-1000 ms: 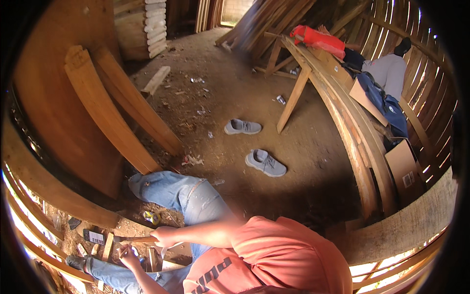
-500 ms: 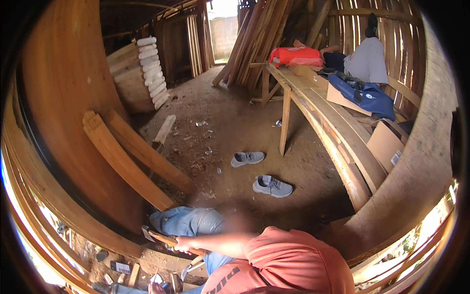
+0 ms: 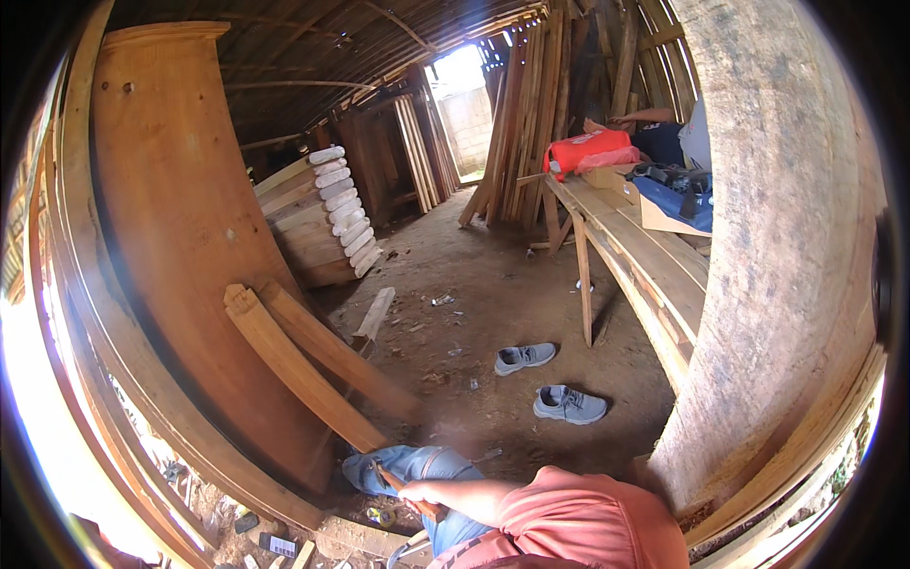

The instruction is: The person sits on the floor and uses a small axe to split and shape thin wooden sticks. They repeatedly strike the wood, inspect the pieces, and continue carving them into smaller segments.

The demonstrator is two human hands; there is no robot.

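My right arm in a coral sleeve [image 3: 588,512] reaches across to the left. At its end my right hand [image 3: 422,493] is closed round a wooden-handled tool [image 3: 431,512]. The tool's head is small and blurred, so hammer or hatchet I cannot make out. It lies in front of my blue-jeaned leg [image 3: 441,467]. Just below the hand are a yellow roll-like thing [image 3: 382,517] and a curved grey metal piece [image 3: 408,548]. My left hand is out of the picture.
A tall brown board [image 3: 180,209] and leaning planks [image 3: 303,370] stand left. Grey shoes [image 3: 569,405] lie on the dirt floor. On the right are a wooden bench [image 3: 635,247], a red bundle [image 3: 592,152], a partly hidden person [image 3: 697,142] and a big pale board [image 3: 787,237].
The view has tilted up, so the scene sits lower and farther right. A hand at the lower left edge has dropped out of sight. My right hand still grips the tool.
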